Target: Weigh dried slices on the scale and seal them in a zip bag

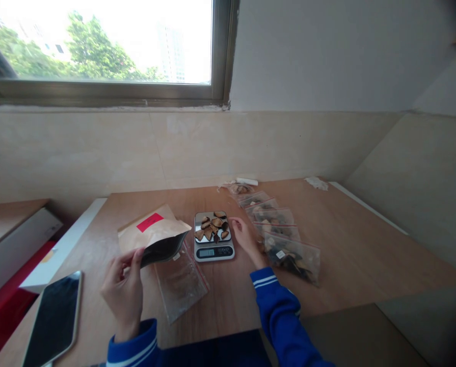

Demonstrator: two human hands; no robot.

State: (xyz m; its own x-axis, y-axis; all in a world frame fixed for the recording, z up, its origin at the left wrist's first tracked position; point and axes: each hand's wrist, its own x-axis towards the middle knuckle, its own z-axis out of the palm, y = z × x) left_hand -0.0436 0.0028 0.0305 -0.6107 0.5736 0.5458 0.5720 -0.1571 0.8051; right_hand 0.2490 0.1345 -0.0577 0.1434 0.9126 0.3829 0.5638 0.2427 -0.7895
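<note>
My left hand (124,288) pinches the rim of a brown kraft paper bag (162,226) with a red label. The bag's mouth gapes, showing a dark lining, and is tilted toward the scale. On the mirror-like plate of a small digital kitchen scale (214,253) lie several brown dried pieces (212,228), curled like dried mushroom or peel. At the scale's right edge is my right hand (243,237), its fingers loosely extended and holding nothing visible; whether it touches the scale I cannot tell. A clear zip bag (184,290) lies flat below the paper bag.
Right of the scale, a row of clear zip bags (292,257) with dried contents runs toward the wall. A phone (55,318) lies at the table's left. White crumpled plastic (317,183) sits at the back edge, below a window (101,46).
</note>
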